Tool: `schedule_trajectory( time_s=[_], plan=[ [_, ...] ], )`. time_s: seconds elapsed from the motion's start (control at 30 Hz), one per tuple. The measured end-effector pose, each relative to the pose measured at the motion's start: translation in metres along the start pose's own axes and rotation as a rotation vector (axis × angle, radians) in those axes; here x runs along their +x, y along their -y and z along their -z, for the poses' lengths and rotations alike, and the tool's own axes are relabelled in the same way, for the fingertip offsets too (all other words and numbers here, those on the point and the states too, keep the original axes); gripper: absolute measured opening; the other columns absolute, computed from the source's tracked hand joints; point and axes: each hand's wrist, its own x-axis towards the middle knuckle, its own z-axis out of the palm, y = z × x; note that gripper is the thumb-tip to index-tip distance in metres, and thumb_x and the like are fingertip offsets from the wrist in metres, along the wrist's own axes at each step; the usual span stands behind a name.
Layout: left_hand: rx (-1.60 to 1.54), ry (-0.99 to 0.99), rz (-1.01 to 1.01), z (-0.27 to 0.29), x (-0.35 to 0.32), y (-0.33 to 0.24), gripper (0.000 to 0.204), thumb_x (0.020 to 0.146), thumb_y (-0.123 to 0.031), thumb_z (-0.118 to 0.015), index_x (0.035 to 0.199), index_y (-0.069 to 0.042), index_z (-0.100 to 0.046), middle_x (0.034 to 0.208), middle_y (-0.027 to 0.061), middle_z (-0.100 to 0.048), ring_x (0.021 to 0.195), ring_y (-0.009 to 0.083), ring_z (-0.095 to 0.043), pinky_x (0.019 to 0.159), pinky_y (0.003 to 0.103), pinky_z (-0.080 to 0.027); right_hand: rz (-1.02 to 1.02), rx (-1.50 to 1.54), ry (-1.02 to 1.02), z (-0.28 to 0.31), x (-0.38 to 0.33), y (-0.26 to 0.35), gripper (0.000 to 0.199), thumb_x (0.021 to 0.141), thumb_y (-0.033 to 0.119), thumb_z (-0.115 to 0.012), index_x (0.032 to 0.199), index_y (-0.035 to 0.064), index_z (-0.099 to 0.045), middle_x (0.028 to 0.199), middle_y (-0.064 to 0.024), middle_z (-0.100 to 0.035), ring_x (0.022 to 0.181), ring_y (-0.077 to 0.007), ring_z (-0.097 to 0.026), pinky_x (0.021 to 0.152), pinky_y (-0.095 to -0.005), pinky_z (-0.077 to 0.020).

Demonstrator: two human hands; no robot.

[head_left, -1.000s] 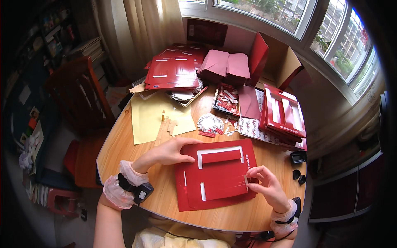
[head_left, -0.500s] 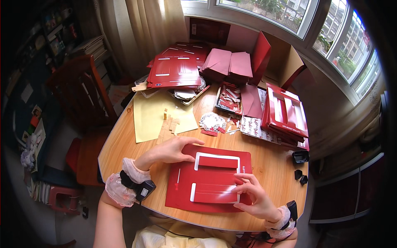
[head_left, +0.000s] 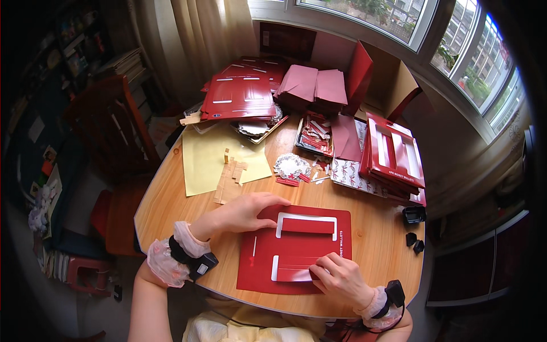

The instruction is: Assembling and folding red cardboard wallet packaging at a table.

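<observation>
A flat red cardboard sheet [head_left: 265,239] lies on the table in front of me, with two white-edged rectangular areas, each with a red paper strip set in it. My left hand [head_left: 248,212] reaches over its far left corner. The fingers are stretched out and the thumb is apart from them, near the upper strip [head_left: 302,226]. My right hand [head_left: 342,279] is at the sheet's near right side. Its fingers are bent together at the right end of the lower red strip [head_left: 292,275], pinching there; the fingertips partly hide the contact.
Beyond lie yellow paper [head_left: 205,159], tan tape pieces [head_left: 231,182], a white doily-like cutout [head_left: 292,166] and a tray of red scraps [head_left: 315,137]. Red sheets [head_left: 239,97], pink envelopes [head_left: 299,82] and red packs [head_left: 396,151] are stacked farther back. Small black parts [head_left: 414,215] sit right.
My right hand's fingers have gone from spread to bent together at the lower strip. The red sheet has shifted slightly right, and my left hand has moved a little right with it.
</observation>
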Motion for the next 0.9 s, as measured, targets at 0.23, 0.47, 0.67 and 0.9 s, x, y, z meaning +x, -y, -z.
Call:
schedule_trajectory(
  time_s=[0.23, 0.47, 0.67, 0.9],
  plan=[
    [0.486, -0.217, -0.236, -0.001, -0.004, -0.005, 0.047, 0.088, -0.016, -0.08, 0.131, -0.009, -0.064, 0.115, 0.0132, -0.066, 0.106, 0.0301, -0.066, 0.097, 0.038, -0.053, -0.076, 0.146, -0.03, -0.003, 0.001, -0.004, 0.031, 0.068, 0.015, -0.083, 0.095, 0.0067, -0.069, 0.092, -0.0034, -0.062, 0.083, -0.0204, -0.063, 0.065, -0.0326, -0.0544],
    [0.123, 0.314, -0.289, -0.029, -0.004, -0.038, 0.05, 0.087, -0.046, -0.08, 0.112, -0.006, -0.063, 0.112, 0.0103, -0.062, 0.104, 0.0299, -0.063, 0.083, 0.04, -0.054, -0.166, 0.245, -0.045, -0.005, 0.001, -0.01, 0.03, 0.069, 0.017, -0.085, 0.094, 0.0076, -0.072, 0.093, -0.0044, -0.064, 0.085, -0.0222, -0.064, 0.068, -0.0341, -0.0553],
    [0.343, 0.298, -0.316, -0.045, -0.001, -0.054, 0.052, 0.087, -0.049, -0.076, 0.107, -0.004, -0.061, 0.104, 0.0096, -0.06, 0.099, 0.0278, -0.061, 0.081, 0.038, -0.055, -0.264, 0.357, -0.05, -0.008, 0.0, -0.014, 0.029, 0.067, 0.015, -0.084, 0.094, 0.0101, -0.076, 0.094, -0.0051, -0.066, 0.086, -0.0245, -0.067, 0.072, -0.0357, -0.0569],
    [0.355, 0.203, -0.297, -0.054, -0.003, -0.054, 0.036, 0.087, -0.034, -0.075, 0.101, -0.003, -0.061, 0.098, 0.0105, -0.063, 0.095, 0.0265, -0.065, 0.074, 0.038, -0.057, -0.342, 0.461, 0.04, -0.003, 0.001, -0.017, 0.022, 0.078, 0.018, -0.081, 0.098, 0.0091, -0.076, 0.093, -0.004, -0.066, 0.086, -0.0231, -0.066, 0.071, -0.0355, -0.0559]
  ],
)
